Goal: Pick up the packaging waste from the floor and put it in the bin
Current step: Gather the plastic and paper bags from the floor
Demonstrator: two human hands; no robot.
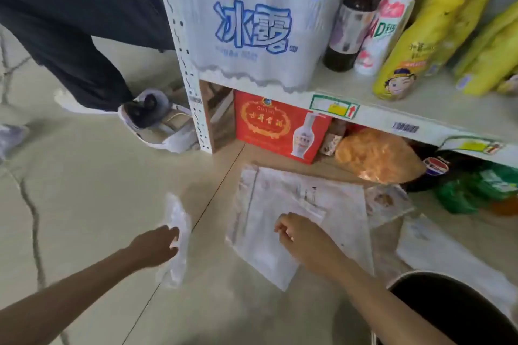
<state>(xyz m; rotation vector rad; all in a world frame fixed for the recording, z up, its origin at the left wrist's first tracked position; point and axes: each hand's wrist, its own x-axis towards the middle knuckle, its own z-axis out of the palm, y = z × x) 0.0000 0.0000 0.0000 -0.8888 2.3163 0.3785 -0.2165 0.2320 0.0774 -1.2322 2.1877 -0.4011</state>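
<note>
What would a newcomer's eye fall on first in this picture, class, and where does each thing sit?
Probably the shrink-wrapped pack of water bottles with bold blue characters, on the shelf at top centre, and the red box on the floor beneath it. Lower down, the left hand touches a crumpled clear wrapper, while the right hand hovers over a large flat plastic bag beside the dark bin.
</note>
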